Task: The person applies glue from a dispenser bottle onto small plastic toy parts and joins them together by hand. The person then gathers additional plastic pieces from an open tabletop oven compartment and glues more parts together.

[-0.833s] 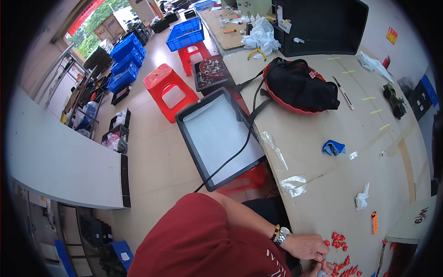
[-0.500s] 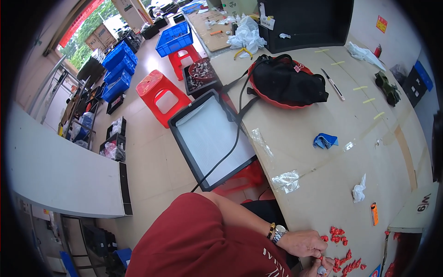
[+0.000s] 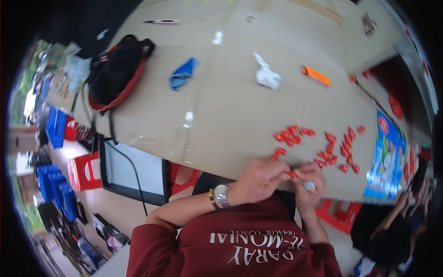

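Observation:
My left hand, with a wristwatch on its wrist, and my right hand meet at the near edge of the tan table. My left fingers pinch a small red piece, and my right thumb touches it. My right hand also holds a small white object. Several more small red pieces lie scattered on the table just beyond my hands.
A blue printed sheet lies to the right of the pieces. Farther off are an orange cutter, crumpled white paper, a blue cloth and a black-and-red bag. A flat panel, red stools and blue crates stand on the floor at left.
The view has swung down over the table, which now fills the picture. My hands have come together at the table's edge with a red piece between them.

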Tool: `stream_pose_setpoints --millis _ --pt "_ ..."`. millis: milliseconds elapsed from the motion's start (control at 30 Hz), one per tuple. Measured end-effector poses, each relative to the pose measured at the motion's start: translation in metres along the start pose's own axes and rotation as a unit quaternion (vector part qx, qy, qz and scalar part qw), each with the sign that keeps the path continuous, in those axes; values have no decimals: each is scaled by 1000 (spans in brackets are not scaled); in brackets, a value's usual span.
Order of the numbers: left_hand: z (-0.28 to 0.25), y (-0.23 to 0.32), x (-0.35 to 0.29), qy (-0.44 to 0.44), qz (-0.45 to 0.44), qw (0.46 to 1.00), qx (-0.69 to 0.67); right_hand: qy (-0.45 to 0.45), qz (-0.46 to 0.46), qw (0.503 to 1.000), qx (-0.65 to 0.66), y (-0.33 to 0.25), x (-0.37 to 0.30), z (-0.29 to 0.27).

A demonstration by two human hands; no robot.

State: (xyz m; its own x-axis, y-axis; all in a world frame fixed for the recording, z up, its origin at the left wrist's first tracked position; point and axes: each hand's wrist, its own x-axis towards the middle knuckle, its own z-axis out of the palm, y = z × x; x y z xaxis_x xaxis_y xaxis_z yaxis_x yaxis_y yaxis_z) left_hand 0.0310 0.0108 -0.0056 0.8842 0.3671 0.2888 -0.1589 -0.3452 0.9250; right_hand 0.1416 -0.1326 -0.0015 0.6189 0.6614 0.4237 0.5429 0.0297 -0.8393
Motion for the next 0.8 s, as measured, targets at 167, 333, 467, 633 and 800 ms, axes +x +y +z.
stream_pose_setpoints --millis 167,333,467,633,800 --pt "4 1 0 5 -16 999 -44 0 0 999 32 4 -3 -1" --pt "1 3 1 -11 -45 998 -47 22 -34 996 75 10 0 3" --pt "1 2 2 -10 -25 998 -51 31 -35 995 83 9 0 6" --pt "2 1 -1 0 -15 999 -42 35 -46 996 74 9 -2 5" --pt "5 1 -7 33 -33 995 -92 51 -43 996 67 5 -2 5"
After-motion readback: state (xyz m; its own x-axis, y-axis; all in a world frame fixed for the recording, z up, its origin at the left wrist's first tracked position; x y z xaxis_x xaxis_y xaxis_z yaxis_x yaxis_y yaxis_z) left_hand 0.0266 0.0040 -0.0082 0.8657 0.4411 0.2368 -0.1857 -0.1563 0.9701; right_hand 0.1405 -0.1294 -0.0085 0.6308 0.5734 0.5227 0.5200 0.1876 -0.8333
